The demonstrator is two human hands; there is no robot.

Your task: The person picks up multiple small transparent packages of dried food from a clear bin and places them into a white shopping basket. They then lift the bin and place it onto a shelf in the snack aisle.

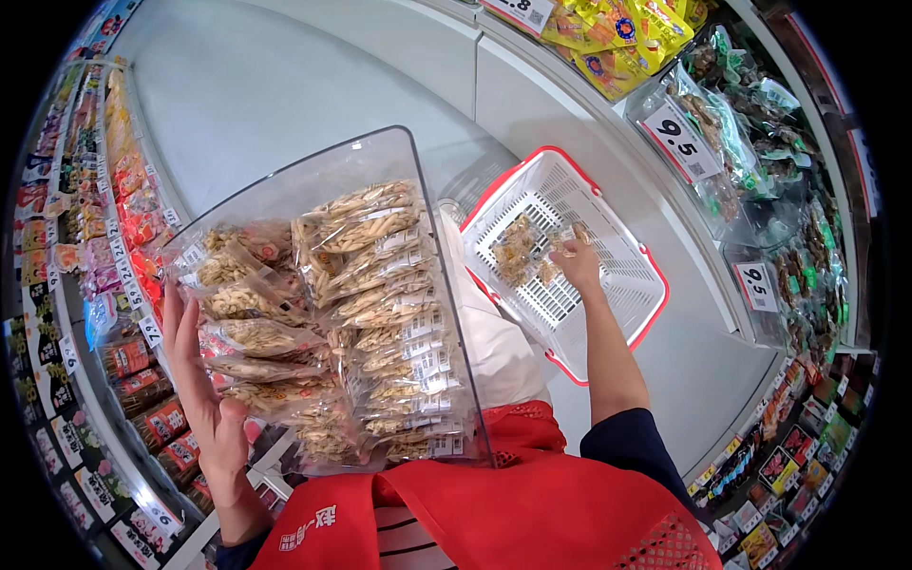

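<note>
Against my body, tilted, rests a clear plastic bin (410,153) filled with rows of transparent snack packets (402,306). My left hand (206,399) supports the bin's left side, the thumb raised and the fingers along its wall. Inside the white plastic basket with a red rim (652,306), my right hand (576,263) reaches down, its fingers closed on a small clear snack packet (578,234). Beside that hand, more of the same packets (514,249) lie on the basket's slotted floor. The underside of the bin is hidden.
Shelves with yellow snack bags (620,43) and dark packaged goods (755,142) curve along the right, bearing price cards (680,139). At the left runs another stocked shelf (135,214). The basket stands on the grey floor (285,92) next to a white shelf base.
</note>
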